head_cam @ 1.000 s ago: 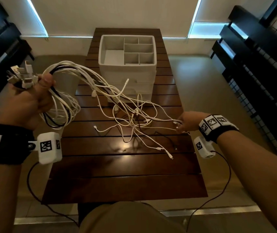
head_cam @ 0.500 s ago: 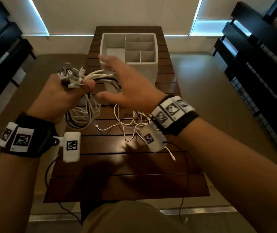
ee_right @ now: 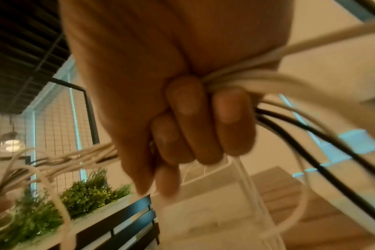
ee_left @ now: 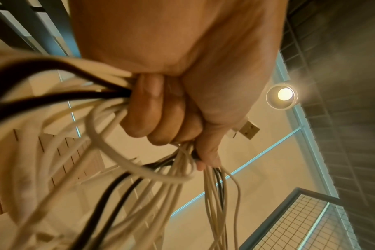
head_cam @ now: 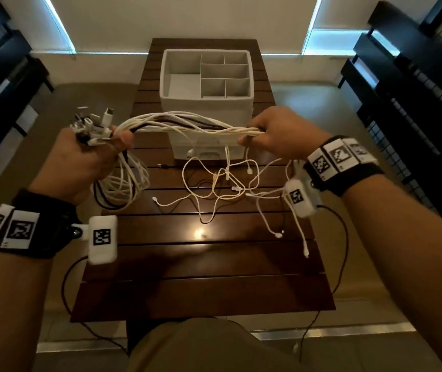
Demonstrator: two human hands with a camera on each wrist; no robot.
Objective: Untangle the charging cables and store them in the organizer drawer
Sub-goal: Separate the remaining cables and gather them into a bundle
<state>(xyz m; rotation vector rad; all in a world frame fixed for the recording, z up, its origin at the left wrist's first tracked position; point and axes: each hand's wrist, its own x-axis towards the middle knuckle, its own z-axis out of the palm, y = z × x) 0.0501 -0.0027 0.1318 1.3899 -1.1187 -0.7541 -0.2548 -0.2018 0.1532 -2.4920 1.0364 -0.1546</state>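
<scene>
A bundle of white and black charging cables (head_cam: 187, 124) stretches level between my two hands, above the table. My left hand (head_cam: 91, 154) grips one end in a fist, with several plugs (head_cam: 91, 122) sticking up out of it and coiled loops (head_cam: 123, 183) hanging below. In the left wrist view the fingers (ee_left: 161, 118) curl round the cables (ee_left: 109, 169). My right hand (head_cam: 273, 135) grips the bundle at its other end; its fingers (ee_right: 193, 118) wrap the strands (ee_right: 246, 81). Loose cable ends (head_cam: 227, 183) trail onto the table. The white organizer (head_cam: 206, 73) stands behind, its top compartments bare.
The dark slatted wooden table (head_cam: 201, 277) is narrow, with floor on both sides. Black benches (head_cam: 415, 103) flank the right and left. The organizer's drawer front (head_cam: 206, 154) faces me. Thin black wrist-camera wires (head_cam: 343, 251) hang off both arms.
My right hand left the loose ends on the table, reached across to the bundle by my left hand, gripped it and slid right, pulling the cables level. My left hand moved inward.
</scene>
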